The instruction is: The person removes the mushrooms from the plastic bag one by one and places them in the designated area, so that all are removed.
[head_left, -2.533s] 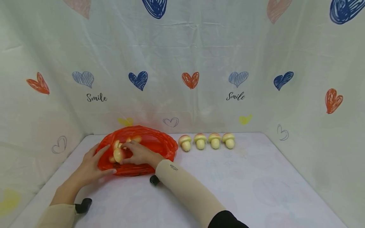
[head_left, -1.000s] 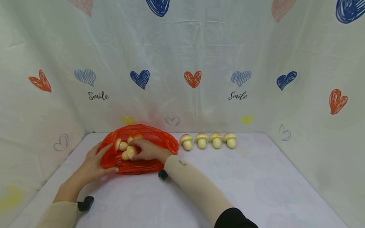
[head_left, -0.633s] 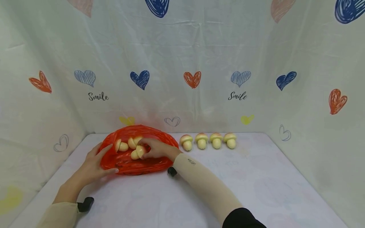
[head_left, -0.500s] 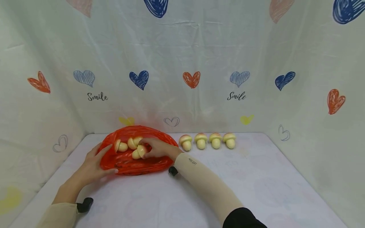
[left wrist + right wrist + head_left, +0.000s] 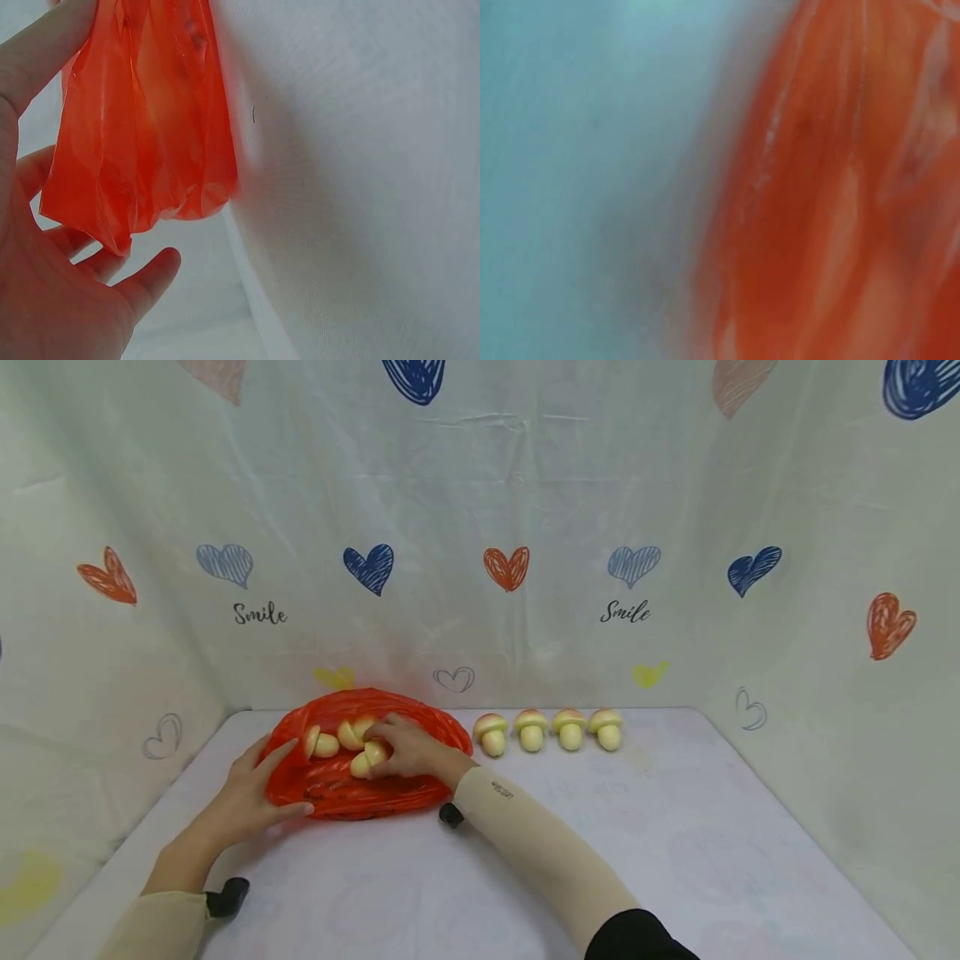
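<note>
A red plastic bag (image 5: 337,793) lies with its mouth spread wide at the table's back left. My right hand (image 5: 412,750) reaches into it and holds a toy mushroom (image 5: 362,766) with a pale stem by its cap. Two more mushrooms are visible in the bag, one mushroom (image 5: 321,744) at its left side and another mushroom (image 5: 351,735) just behind the held one. My left hand (image 5: 243,797) rests against the bag's left end, fingers and thumb spread along its sides. The bag wall fills much of the right wrist view, where the right hand is hidden.
Several toy mushrooms (image 5: 531,731) stand cap up in a row along the table's back edge, right of the bag. The white table (image 5: 600,843) reaches back to a heart-printed curtain (image 5: 555,510).
My right hand has drawn the mushroom rightward inside the bag, and the mushroom at the left side shows more fully. Over the last half second it shifts only slightly. My left hand stays put.
</note>
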`<state>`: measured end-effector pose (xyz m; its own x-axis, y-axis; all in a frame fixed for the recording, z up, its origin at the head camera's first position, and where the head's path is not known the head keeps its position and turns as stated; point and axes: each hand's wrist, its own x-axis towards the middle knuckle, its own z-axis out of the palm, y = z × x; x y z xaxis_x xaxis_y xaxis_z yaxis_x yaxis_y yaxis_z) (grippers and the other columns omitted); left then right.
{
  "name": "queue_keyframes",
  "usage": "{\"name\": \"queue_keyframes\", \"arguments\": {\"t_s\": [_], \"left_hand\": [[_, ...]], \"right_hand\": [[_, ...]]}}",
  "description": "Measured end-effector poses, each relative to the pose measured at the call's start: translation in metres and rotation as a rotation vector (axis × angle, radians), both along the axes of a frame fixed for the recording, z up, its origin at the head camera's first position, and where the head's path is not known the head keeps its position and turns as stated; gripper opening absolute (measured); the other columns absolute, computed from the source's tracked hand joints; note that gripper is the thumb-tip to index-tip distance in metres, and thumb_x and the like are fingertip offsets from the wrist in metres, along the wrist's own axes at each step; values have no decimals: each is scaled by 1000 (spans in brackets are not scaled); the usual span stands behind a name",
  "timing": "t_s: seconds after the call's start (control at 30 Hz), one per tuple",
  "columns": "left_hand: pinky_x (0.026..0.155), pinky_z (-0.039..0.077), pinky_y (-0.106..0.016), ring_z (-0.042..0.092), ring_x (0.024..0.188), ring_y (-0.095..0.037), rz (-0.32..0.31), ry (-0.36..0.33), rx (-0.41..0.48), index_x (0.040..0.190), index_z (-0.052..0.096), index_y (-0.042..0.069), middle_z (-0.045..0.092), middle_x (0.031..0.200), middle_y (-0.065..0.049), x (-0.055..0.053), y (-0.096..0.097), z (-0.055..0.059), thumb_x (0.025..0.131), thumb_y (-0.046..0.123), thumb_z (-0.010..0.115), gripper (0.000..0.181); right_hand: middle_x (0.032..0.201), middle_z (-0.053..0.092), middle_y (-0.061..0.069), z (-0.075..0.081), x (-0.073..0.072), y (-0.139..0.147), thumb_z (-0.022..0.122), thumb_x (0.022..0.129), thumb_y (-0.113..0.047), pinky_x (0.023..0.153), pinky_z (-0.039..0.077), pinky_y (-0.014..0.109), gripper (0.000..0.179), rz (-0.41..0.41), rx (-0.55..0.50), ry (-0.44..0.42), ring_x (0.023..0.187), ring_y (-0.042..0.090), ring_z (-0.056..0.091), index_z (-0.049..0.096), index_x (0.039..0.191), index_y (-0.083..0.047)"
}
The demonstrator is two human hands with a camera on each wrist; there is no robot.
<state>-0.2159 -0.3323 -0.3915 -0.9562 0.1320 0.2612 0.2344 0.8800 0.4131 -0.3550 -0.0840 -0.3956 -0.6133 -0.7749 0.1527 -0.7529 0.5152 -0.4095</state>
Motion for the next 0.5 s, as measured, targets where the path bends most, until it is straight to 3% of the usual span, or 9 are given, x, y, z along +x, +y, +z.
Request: {"name": "queue_keyframes", "arguments": {"t_s": [0.27, 0.5], "left_hand": [[90, 31, -76, 18, 127, -56, 0, -4, -3, 147, 29, 7, 12, 148, -32, -1, -1, 1, 69, 42, 83, 102], [91, 30, -76, 19, 127, -56, 0, 6, -11, 147, 30, 5, 14, 147, -33, -1, -1, -1, 69, 44, 82, 101]], "right_hand": [[137, 48, -2, 5, -4, 7, 67, 90, -31, 109, 28, 23, 51, 91, 42, 21, 127, 11, 40, 51, 137, -19], [141, 46, -1, 8, -5, 15, 66, 91, -25, 112, 26, 25, 49, 96, 61, 15, 133, 12, 37, 51, 138, -21]]}}
